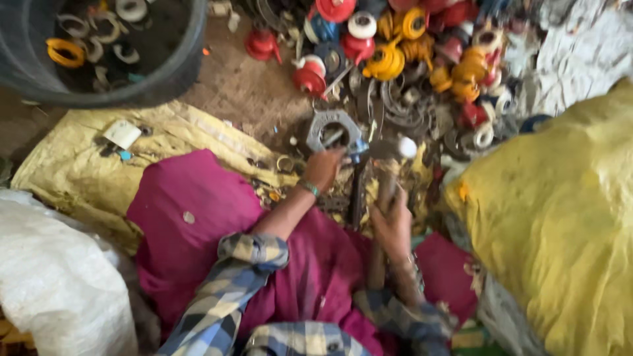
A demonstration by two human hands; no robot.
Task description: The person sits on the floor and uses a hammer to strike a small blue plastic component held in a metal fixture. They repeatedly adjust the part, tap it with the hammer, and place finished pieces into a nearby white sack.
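While the black tub (173, 62) of loose rings sits far left beyond the magenta cloth (191, 217), the left hand (322, 169) closes on a small part beside the grey metal flange (333, 126), pinning it on the floor. The right hand (391, 223) wraps shut around the hammer (384, 191); judging by this, 1 short, square blow, fingers kept clear, suits best. Right lies the yellow sack (560, 217).
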